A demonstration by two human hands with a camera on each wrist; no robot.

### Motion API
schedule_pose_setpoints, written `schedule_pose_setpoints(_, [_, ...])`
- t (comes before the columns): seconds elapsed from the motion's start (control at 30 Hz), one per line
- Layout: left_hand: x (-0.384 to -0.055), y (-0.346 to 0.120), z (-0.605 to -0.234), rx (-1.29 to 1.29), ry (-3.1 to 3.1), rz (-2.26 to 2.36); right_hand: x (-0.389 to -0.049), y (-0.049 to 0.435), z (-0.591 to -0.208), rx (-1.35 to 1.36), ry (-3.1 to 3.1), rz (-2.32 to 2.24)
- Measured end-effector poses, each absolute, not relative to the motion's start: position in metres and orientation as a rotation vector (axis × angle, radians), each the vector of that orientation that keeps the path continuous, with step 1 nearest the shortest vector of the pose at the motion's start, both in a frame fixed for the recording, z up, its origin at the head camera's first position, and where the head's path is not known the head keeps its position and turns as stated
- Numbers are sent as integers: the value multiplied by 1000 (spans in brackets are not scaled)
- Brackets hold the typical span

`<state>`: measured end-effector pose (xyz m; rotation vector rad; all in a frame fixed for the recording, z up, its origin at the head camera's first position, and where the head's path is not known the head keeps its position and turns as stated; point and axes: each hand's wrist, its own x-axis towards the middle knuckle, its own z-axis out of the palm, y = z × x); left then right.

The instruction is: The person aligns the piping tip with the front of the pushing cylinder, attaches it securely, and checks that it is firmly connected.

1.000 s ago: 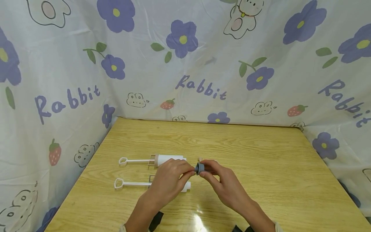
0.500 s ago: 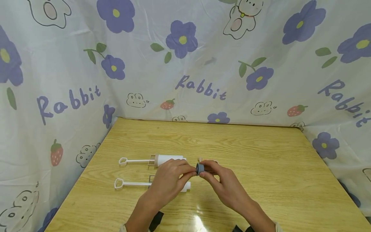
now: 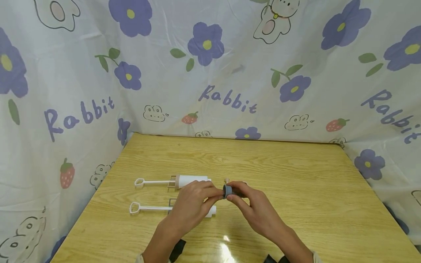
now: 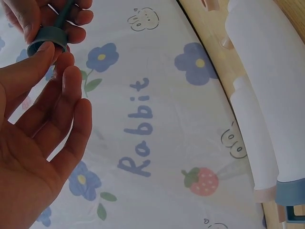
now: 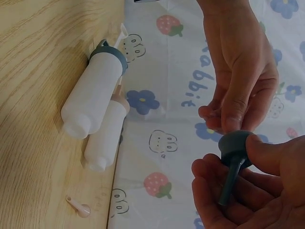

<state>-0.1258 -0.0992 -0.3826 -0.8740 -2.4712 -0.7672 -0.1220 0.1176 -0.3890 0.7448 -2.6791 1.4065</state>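
Note:
A blue-grey nozzle (image 3: 227,191) with a wide round cap and a long thin spout is held between both hands above the table. My right hand (image 3: 254,204) grips it, thumb and fingers around the cap, and the spout (image 5: 230,181) lies over the curled fingers in the right wrist view. My left hand (image 3: 192,202) pinches at the cap's open rim; its thumb (image 4: 40,57) overlaps the opening in the left wrist view, where the other fingers spread loosely. Inside the cap, the left fingertips are partly hidden.
A white plunger syringe with a pink collar (image 3: 193,181) lies left on the wooden table (image 3: 296,175). A second, with a blue-grey collar (image 5: 112,51), lies nearer, partly hidden by the left hand in the head view. A small pink nozzle (image 5: 78,207) lies beyond the right hand. Patterned cloth (image 3: 210,109) hangs behind.
A small grey bit showing between the left fingertips and the cap one second ago is out of sight; the left fingertips now sit right at the rim. The hands barely move otherwise.

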Motion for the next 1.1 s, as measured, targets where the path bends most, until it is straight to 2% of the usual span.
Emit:
schedule_pose_setpoints(0.47, [-129,-110,-384,-791,-2508,-748,-123,122,-388,676,-2727,1408])
schedule_pose_setpoints(1.1, [-128,-171,-417,-571,-2730,-924,-121,129,-387,613,-2749,1399])
